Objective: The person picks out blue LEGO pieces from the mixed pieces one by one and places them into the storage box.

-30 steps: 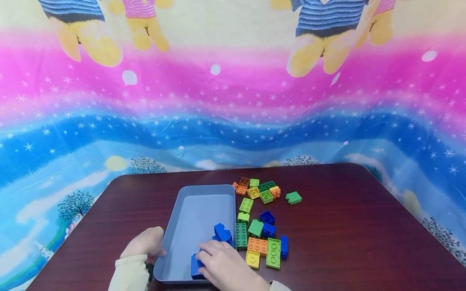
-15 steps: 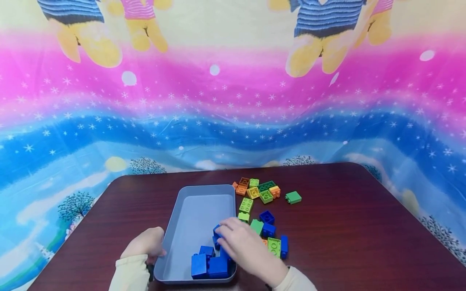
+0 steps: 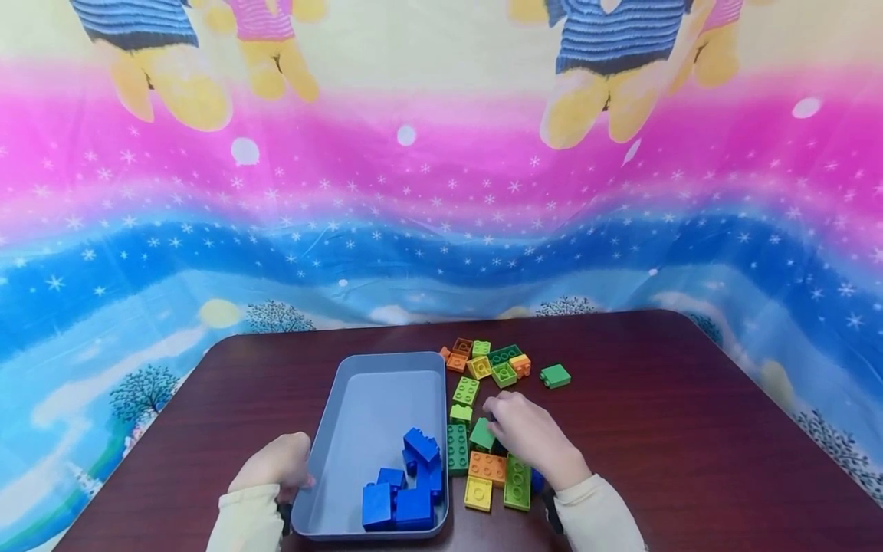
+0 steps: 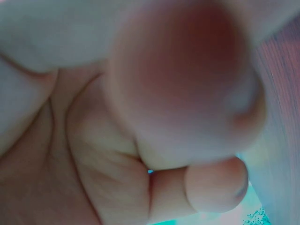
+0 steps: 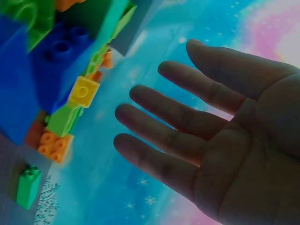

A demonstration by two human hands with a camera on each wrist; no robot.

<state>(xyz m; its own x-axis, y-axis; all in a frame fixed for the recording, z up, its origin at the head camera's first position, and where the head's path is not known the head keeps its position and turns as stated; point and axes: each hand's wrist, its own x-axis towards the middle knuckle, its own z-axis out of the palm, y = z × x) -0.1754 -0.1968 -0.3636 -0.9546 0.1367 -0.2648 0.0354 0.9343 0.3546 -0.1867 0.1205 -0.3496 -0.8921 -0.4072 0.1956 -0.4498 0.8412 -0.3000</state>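
Note:
My left hand [image 3: 276, 461] rests against the left rim of a grey tray [image 3: 359, 364], its thumb tip at the rim. In the left wrist view its fingers [image 4: 215, 185] curl loosely, with nothing visible between them and the palm. Blue toy bricks [image 3: 414, 507] lie piled at the tray's near right corner. My right hand [image 3: 531, 435] is over the loose bricks right of the tray, covering some of them. The right wrist view shows its fingers [image 5: 159, 159] extended and apart, holding nothing, beside a blue brick [image 5: 61, 61]. A green brick [image 3: 483, 435] lies by its fingertips.
Several bricks line the tray's right side, including a dark green one [image 3: 457, 448], an orange one [image 3: 487, 466] and a yellow one [image 3: 479, 493]. A mixed cluster with a yellow-orange brick [image 3: 479, 367] lies farther back. One green brick [image 3: 555, 376] sits apart on the dark table [image 3: 655, 429].
My right hand has left the blue bricks in the tray and moved right, over the loose bricks. The blue pile is uncovered now. My left hand has stayed at the rim.

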